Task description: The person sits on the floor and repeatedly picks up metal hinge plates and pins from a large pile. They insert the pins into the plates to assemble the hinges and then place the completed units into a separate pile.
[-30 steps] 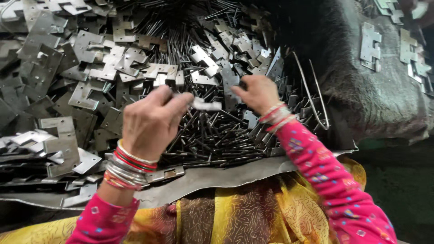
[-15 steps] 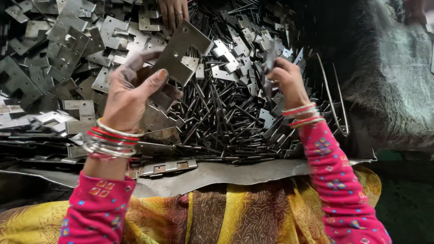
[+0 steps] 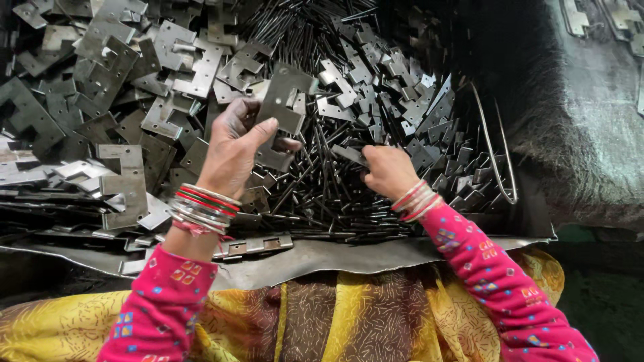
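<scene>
Left hand (image 3: 235, 144) grips a hinge leaf (image 3: 285, 100) between thumb and fingers, lifted clear above the pile. Leaf: flat grey stamped steel plate, roughly rectangular, punched hole near the top corner, notched cut-outs with curled knuckles along its lower edge. Dull, oily finish. A second similar plate sits just under the fingers, touching the palm side; can't tell whether it is held too.

Right hand (image 3: 386, 171), well to the right of the left one, is down in the heap of steel pins (image 3: 315, 181), fingers curled closed around something in the heap. What exactly it pinches is hidden by the fingers. Probably a pin; can't confirm.

Around: loose hinge leaves (image 3: 127, 80) piled left of and beyond the left hand, many overlapping, some on edge. Smaller leaves (image 3: 402, 87) are scattered beyond the right hand, mixed into the pins. A bent wire loop (image 3: 500, 154) lies right of the right hand. An assembled hinge (image 3: 251, 246) lies flat on the sheet-metal tray edge (image 3: 349, 255), just below the left wrist. Red and silver bangles (image 3: 201, 208) on the left wrist, a thinner stack on the right.
</scene>
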